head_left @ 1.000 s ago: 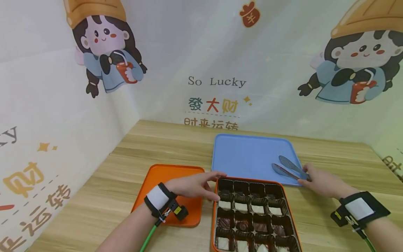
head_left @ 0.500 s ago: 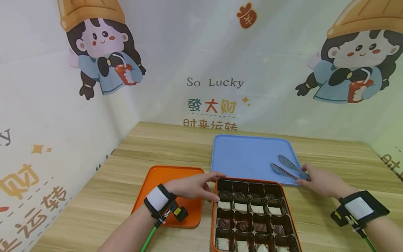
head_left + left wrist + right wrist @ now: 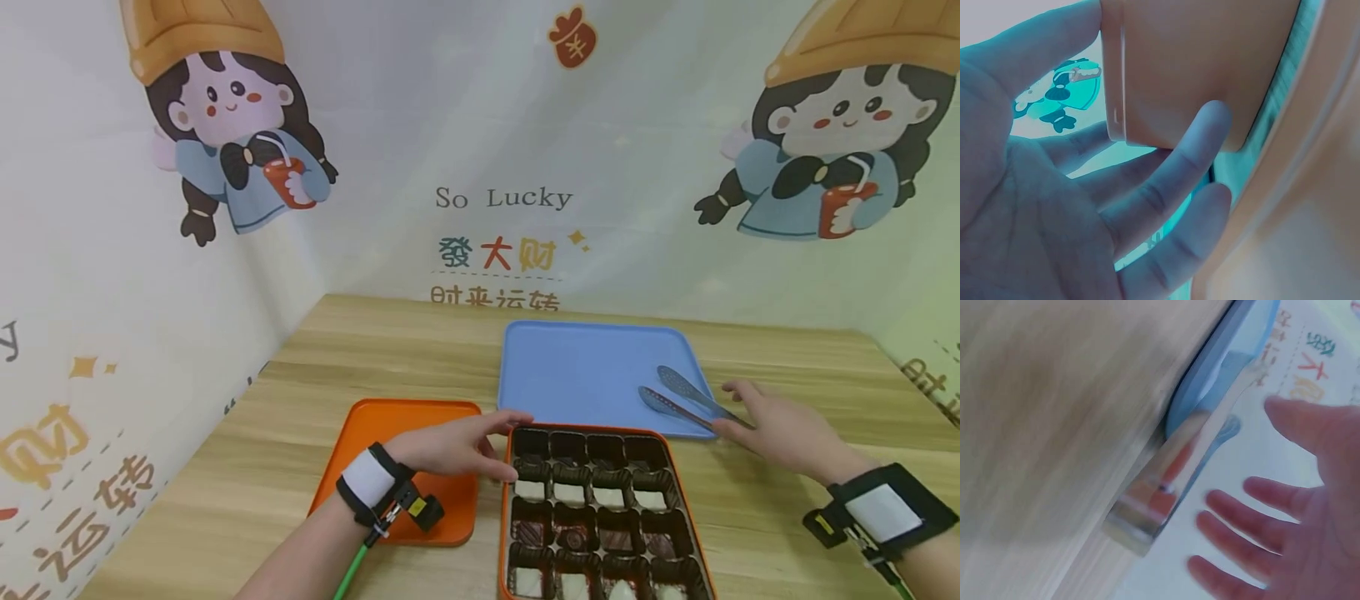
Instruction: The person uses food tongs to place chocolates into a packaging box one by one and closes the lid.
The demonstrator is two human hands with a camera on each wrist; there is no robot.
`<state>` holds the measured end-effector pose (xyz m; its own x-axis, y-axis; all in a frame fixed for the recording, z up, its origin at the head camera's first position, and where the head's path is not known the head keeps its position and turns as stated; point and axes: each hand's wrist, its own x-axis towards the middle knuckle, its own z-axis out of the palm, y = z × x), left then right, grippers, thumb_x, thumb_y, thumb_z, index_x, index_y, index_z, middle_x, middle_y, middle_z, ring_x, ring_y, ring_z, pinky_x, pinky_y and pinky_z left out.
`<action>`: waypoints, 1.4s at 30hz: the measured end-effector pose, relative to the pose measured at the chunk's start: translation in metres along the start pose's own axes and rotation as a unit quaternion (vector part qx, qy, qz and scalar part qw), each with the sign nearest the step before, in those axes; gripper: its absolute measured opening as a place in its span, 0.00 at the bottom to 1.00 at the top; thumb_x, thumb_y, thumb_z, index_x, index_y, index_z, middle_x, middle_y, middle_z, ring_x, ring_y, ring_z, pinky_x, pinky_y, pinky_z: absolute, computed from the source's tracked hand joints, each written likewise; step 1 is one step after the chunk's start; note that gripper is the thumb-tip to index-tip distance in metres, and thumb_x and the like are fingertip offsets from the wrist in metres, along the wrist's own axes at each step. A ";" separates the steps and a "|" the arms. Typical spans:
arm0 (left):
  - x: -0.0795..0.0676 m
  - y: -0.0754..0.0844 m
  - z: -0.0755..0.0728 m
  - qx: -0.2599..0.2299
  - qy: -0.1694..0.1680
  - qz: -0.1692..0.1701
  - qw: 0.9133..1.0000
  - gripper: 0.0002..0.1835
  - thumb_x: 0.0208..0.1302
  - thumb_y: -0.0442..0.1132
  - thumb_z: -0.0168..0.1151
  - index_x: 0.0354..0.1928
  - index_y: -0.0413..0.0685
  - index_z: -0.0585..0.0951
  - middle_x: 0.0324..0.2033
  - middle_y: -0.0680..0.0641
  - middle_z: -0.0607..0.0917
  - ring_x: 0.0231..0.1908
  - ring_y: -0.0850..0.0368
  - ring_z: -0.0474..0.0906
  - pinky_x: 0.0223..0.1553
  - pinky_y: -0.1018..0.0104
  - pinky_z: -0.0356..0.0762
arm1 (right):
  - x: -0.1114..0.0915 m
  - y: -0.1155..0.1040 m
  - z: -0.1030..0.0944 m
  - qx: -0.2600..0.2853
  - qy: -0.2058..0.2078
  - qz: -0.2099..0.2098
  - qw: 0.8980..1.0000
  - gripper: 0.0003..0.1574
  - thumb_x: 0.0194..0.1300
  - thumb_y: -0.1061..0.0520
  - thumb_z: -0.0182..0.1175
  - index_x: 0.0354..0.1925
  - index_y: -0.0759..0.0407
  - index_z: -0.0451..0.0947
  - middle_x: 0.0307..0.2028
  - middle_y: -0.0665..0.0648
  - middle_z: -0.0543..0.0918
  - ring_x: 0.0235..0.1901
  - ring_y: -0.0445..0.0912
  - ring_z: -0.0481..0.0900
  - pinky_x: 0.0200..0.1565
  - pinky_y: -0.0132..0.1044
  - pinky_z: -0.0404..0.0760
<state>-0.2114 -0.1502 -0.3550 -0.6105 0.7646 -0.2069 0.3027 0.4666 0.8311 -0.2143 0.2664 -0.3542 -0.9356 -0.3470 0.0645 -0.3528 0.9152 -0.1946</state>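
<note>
In the head view, an orange box (image 3: 506, 533) holds a dark compartment insert with chocolates (image 3: 617, 540) and pale pieces. My left hand (image 3: 442, 446) lies around its far left corner. The left wrist view shows the thumb touching the box wall (image 3: 1172, 69), the other fingers loosely spread at its side. Metal tongs (image 3: 678, 383) with perforated ends lean over the blue tray's near right corner. Beside them is my right hand (image 3: 787, 433), fingers spread and holding nothing; the right wrist view shows a gap between fingers and tongs (image 3: 1169, 469).
The blue tray (image 3: 577, 358) lies behind the box. An orange tray (image 3: 405, 408) is at the left, partly under my left forearm. Wooden tabletop (image 3: 795, 358) spreads around them, with a printed cloth backdrop (image 3: 390, 150) behind.
My right hand has let go of the tongs and drawn slightly to the right, its fingers opening. The tongs stay on the tray. My left hand keeps its place at the box corner.
</note>
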 end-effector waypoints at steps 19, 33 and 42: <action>-0.082 -0.032 -0.042 0.309 0.260 -0.123 0.906 0.21 0.60 0.51 0.57 0.50 0.45 0.74 0.37 0.48 0.79 0.34 0.57 0.74 0.34 0.62 0.71 | -0.038 -0.055 0.003 0.023 0.133 -0.067 0.989 0.24 0.59 0.45 0.59 0.48 0.56 0.72 0.37 0.52 0.79 0.33 0.44 0.76 0.27 0.39 0.73; -0.135 -0.075 -0.043 0.307 0.286 -0.242 0.875 0.16 0.57 0.56 0.58 0.23 0.55 0.72 0.13 0.56 0.66 0.15 0.60 0.63 0.17 0.65 0.58 | -0.043 -0.057 0.007 0.015 0.143 -0.079 0.986 0.22 0.58 0.44 0.60 0.48 0.52 0.72 0.36 0.48 0.79 0.32 0.42 0.76 0.25 0.37 0.71; -0.131 -0.083 -0.036 0.257 0.282 -0.236 0.894 0.08 0.59 0.39 0.54 0.24 0.48 0.69 0.13 0.52 0.69 0.13 0.58 0.66 0.16 0.65 0.64 | -0.046 -0.058 0.007 0.015 0.147 -0.082 0.986 0.22 0.57 0.45 0.60 0.47 0.52 0.72 0.34 0.47 0.79 0.30 0.41 0.75 0.24 0.35 0.71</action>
<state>-0.1829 -0.3048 -0.3787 -0.9868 0.1506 -0.0588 0.1216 0.9312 0.3437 -0.1508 0.2275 -0.3528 -0.8299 -0.4104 0.3779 -0.5024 0.8443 -0.1863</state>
